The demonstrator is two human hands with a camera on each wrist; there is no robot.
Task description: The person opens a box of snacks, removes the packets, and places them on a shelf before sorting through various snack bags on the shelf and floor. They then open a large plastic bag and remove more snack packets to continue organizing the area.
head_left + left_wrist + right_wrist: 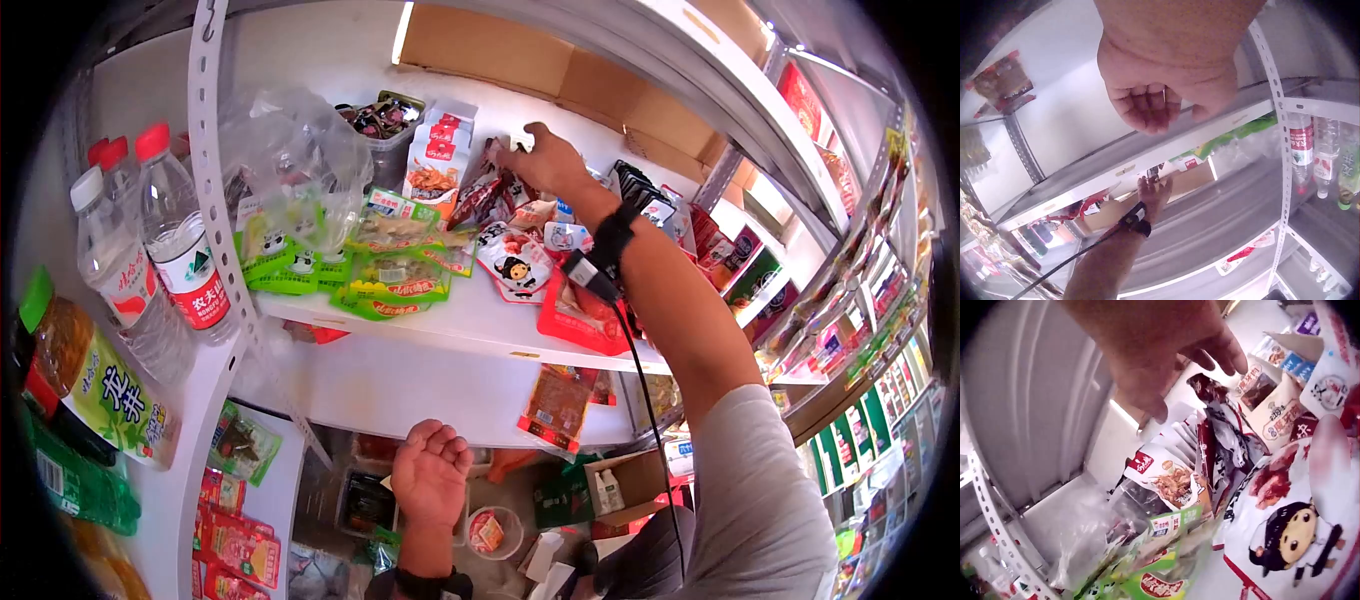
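Apparently, reaching was the step: I saw the right hand (550,165), fingers spread, dark red packets (480,203) just beside them, contact unclear; gripping one called for closing. The left hand (431,478) curled loosely, empty.

- Up and left of your right hand (553,162), a bright slit (403,32) glares.
- Around your left hand (1166,81), its wrist view is hazy, pinkish.
- Far out from your hands, straight lines bow and corners darken.
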